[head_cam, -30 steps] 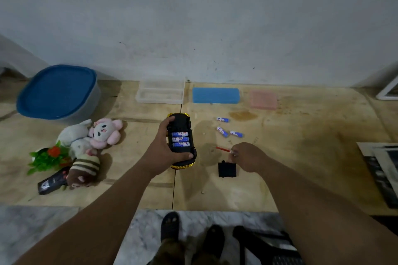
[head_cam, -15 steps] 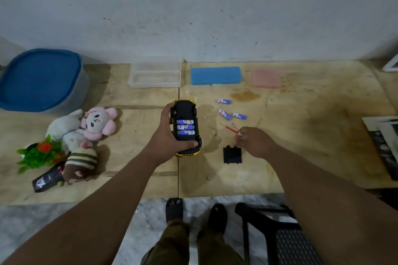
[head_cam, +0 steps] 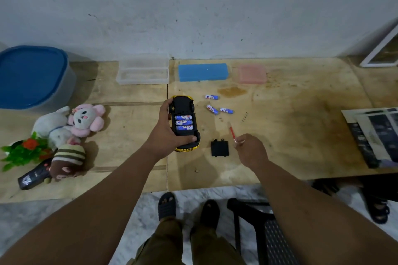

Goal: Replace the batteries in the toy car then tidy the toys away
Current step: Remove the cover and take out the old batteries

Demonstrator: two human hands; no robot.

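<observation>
My left hand [head_cam: 167, 133] grips the yellow and black toy car [head_cam: 184, 121], held upside down over the wooden table. Its battery bay is uncovered and shows three blue batteries [head_cam: 183, 123] side by side. My right hand [head_cam: 251, 149] pinches the end of a small red screwdriver [head_cam: 232, 133], whose tip points away from me. The black battery cover [head_cam: 219, 148] lies flat on the table between my hands. Three loose blue batteries [head_cam: 217, 106] lie beyond it, to the right of the car.
Plush toys [head_cam: 71, 127], a plastic plant [head_cam: 23, 150] and a black remote [head_cam: 32, 176] sit at the left. A blue-lidded tub [head_cam: 32, 75], a clear box [head_cam: 143, 70], a blue case [head_cam: 202, 71] and a pink case [head_cam: 252, 74] line the wall. Papers [head_cam: 374, 133] lie right; a black chair [head_cam: 265, 228] stands below.
My right hand has lifted the screwdriver slightly and drawn it back towards me and right. The left hand keeps its hold on the car. The camera view has shifted.
</observation>
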